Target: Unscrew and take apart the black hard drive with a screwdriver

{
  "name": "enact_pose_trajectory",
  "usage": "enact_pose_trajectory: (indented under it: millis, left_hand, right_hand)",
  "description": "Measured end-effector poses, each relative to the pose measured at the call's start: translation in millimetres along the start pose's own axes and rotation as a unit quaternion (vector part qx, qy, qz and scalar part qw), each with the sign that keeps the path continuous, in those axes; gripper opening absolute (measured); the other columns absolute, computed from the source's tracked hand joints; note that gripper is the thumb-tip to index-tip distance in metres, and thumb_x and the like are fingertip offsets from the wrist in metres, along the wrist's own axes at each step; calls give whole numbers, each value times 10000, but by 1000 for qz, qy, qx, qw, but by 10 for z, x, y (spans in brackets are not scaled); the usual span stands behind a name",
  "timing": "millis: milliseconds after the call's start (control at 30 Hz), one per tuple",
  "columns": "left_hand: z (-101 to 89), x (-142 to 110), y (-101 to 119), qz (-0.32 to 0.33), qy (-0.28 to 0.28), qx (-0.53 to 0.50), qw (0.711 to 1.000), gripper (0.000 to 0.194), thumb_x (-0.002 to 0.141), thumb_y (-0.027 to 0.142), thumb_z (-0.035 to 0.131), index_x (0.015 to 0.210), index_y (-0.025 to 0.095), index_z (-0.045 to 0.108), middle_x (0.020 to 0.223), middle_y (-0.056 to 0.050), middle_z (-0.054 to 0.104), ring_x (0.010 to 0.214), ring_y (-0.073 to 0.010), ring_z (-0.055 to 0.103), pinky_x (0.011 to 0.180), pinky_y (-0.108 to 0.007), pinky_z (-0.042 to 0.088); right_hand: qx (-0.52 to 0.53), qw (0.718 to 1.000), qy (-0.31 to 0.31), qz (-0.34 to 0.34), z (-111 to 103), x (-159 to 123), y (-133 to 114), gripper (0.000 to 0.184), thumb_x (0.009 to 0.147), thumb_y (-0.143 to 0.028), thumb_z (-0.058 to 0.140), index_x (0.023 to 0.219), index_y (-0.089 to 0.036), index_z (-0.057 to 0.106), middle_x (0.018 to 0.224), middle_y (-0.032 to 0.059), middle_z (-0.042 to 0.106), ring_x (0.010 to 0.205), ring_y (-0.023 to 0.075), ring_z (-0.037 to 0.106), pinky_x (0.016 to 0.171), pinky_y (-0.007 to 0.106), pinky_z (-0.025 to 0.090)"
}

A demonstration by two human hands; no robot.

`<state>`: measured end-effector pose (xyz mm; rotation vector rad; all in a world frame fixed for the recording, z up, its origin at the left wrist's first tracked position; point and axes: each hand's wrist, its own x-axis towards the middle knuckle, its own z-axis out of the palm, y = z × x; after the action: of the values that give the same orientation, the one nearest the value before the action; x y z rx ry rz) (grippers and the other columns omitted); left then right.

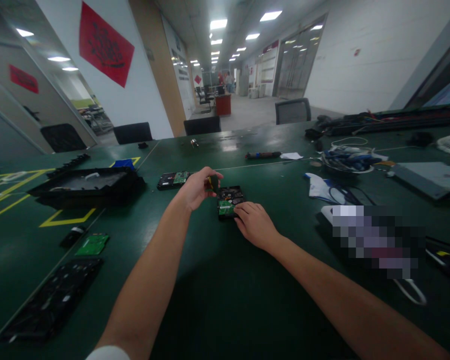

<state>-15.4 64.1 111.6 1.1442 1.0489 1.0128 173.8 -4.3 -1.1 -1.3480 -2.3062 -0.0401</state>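
Observation:
In front of me a hard drive (230,193) lies on the green table, its black casing carrying a green circuit board (225,207) at the near end. My left hand (199,190) is closed, pinching a small dark piece with yellow marks (211,183) just above the drive's far left corner; its kind is hard to make out. The fingers of my right hand (255,222) are curled against the drive's right edge, by the circuit board, and hold it there. A second hard drive (172,180) lies flat behind my left wrist.
On the left are a black tray-like housing (86,184), a loose green circuit board (93,244) and a black panel (54,300). A screwdriver-like tool (263,155) lies at the back. To the right stand a cable bundle (350,159), a grey metal box (431,177) and a partly blurred device (371,240).

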Motion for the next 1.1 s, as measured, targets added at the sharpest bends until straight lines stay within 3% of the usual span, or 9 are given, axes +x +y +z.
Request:
enact_pose_trajectory:
  millis: [167, 367, 600, 867, 1100]
  left_hand:
    - [16, -4, 11, -39, -16, -40, 998, 126, 779, 279, 595, 800, 163, 638, 760, -87, 675, 687, -186, 647, 498, -246, 470]
    - [18, 8, 6, 21, 30, 23, 999, 204, 805, 274, 585, 754, 122, 712, 739, -62, 621, 645, -142, 575, 499, -231, 466]
    - [60, -50, 51, -35, -5, -20, 999, 119, 778, 270, 617, 806, 155, 638, 752, -95, 694, 697, -190, 664, 508, -243, 473]
    - [56, -25, 17, 43, 43, 37, 997, 139, 731, 263, 666, 764, 130, 690, 742, -40, 625, 640, -139, 571, 500, -238, 465]
    - [82, -58, 50, -16, 1, -11, 1000, 107, 782, 259, 618, 806, 156, 637, 762, -87, 695, 708, -185, 659, 539, -253, 482]
  right_hand:
    - [-5, 1000, -2, 1, 3, 4, -2, 254, 1006, -177, 575, 1210, -130, 717, 1253, 157, 712, 1182, 301, 626, 1000, 464, 486]
    - [-3, 1000, -5, 7, -17, 2, -11, 265, 1017, -192, 564, 1230, -145, 713, 1276, 149, 711, 1198, 298, 623, 1009, 462, 482]
    - [-9, 1000, -16, 13, -28, 9, -25, 262, 1016, -189, 571, 1227, -126, 714, 1285, 157, 707, 1211, 299, 622, 1020, 457, 478]
    - [-10, 1000, -17, 16, -17, 9, -24, 281, 1022, -204, 560, 1249, -129, 708, 1296, 158, 704, 1219, 303, 615, 1021, 464, 472]
    - [-7, 1000, -15, 14, -17, 10, -24, 268, 1011, -187, 572, 1230, -130, 716, 1281, 160, 706, 1207, 303, 624, 1015, 470, 480]
